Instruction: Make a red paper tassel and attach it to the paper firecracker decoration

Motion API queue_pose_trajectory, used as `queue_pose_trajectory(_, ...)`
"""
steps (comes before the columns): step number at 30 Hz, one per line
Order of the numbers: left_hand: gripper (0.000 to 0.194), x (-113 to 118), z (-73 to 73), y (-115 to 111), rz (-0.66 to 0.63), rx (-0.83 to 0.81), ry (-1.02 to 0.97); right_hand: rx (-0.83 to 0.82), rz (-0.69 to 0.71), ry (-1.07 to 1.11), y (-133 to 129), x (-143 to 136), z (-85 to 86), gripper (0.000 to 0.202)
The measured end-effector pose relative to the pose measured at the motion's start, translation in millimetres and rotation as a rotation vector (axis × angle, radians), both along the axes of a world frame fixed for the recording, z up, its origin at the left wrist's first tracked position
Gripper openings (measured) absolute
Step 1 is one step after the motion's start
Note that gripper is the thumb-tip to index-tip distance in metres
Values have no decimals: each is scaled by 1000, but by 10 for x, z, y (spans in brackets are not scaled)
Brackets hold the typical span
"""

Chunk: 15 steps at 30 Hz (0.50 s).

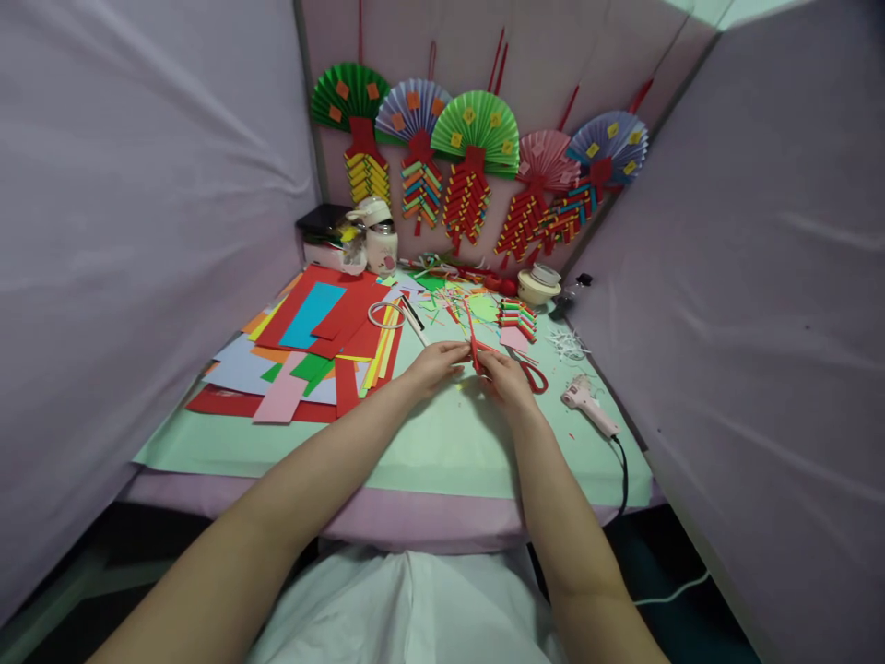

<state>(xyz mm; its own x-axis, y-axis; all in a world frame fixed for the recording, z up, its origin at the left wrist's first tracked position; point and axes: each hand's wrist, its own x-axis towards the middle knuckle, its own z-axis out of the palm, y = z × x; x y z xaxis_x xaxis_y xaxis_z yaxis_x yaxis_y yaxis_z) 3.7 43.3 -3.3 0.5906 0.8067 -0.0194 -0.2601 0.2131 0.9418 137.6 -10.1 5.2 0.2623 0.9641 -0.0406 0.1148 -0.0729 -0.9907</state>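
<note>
A narrow red paper strip (pixel 473 339) stands nearly upright between my two hands, above the pale green table sheet (pixel 442 452). My right hand (pixel 503 376) is closed on its lower end. Close on the left, my left hand (pixel 441 363) has its fingers pressed together, the tips near the strip; whether they pinch anything is too small to tell. Red-handled scissors (pixel 535 376) lie just beyond my right hand, partly covered by it. A pink paper piece (pixel 513 338) and a bundle of small coloured rolls (pixel 517 318) sit behind them.
Coloured paper sheets (pixel 277 380) spread over the left side, with a ring (pixel 385 315) and a pen (pixel 413 318) beside them. A pink glue gun (pixel 587 408) lies right, its cord over the edge. Bottle (pixel 382 247) and jar (pixel 537 284) stand behind; paper fans (pixel 477 129) hang above.
</note>
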Motion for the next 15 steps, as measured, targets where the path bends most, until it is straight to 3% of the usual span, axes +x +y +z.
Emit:
queue_pose_trajectory(4, 26, 40, 19, -23, 14, -126, -81, -8, 52, 35, -15, -68, -11, 33)
queue_pose_trajectory(8, 20, 23, 7, 9, 100, -176, -37, 59, -4, -331, -163, 92, 15, 36)
queue_pose_trajectory(11, 20, -30, 7, 54, 78, -229, -28, 94, -226, -779, -399, 490, 52, 34)
queue_pose_trajectory(15, 17, -73, 33, 88, 117, -253, -34, -168, -450, -1219, -732, 1176, 28, 36)
